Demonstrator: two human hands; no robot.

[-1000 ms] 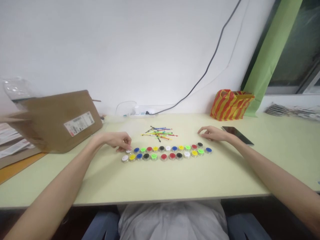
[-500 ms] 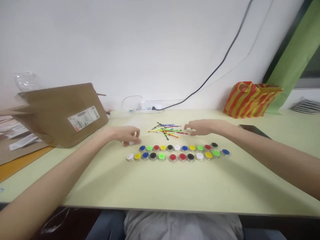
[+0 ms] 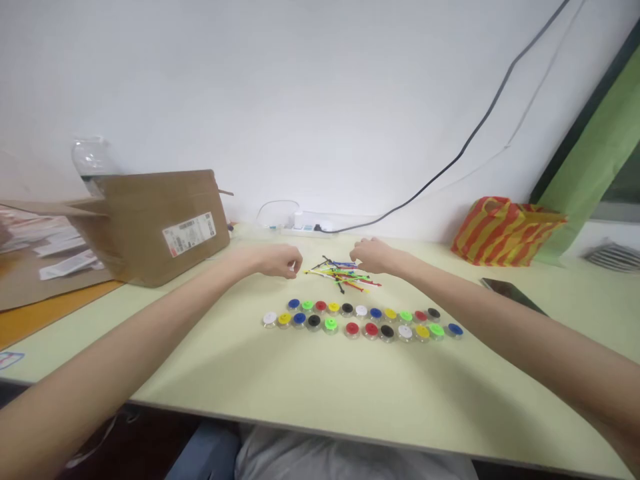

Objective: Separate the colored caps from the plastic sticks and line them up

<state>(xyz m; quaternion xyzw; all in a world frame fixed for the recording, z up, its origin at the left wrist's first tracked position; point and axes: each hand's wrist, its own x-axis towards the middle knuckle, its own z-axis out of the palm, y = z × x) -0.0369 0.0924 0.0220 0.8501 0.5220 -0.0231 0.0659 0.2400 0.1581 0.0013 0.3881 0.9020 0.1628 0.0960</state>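
Note:
My left hand point(image 3: 281, 261) is just left of a loose pile of thin coloured plastic sticks point(image 3: 343, 275). Its fingers curl in toward the thumb, and whatever they may hold is hidden. At the far right side of the pile is my right hand point(image 3: 373, 255), its fingers bent down and closed beside the stick ends. I cannot make out what it grips. Nearer to me stand two rows of small clear round jars with coloured lids, among them a green-lidded jar point(image 3: 331, 325), a red-lidded jar point(image 3: 352, 329) and a white-lidded jar point(image 3: 270, 319).
A cardboard box point(image 3: 155, 227) with a label stands at the left. Against the wall lies a power strip point(image 3: 305, 231) with a black cable point(image 3: 453, 162). A red-and-yellow striped bag point(image 3: 503, 233) stands at the right, with a dark flat device point(image 3: 513, 293) in front, partly behind my right forearm.
My left hand has moved away from the jar rows, up toward the pile. My right hand has shifted left and in over the pile's edge, its fingers now more closed. The view has turned slightly.

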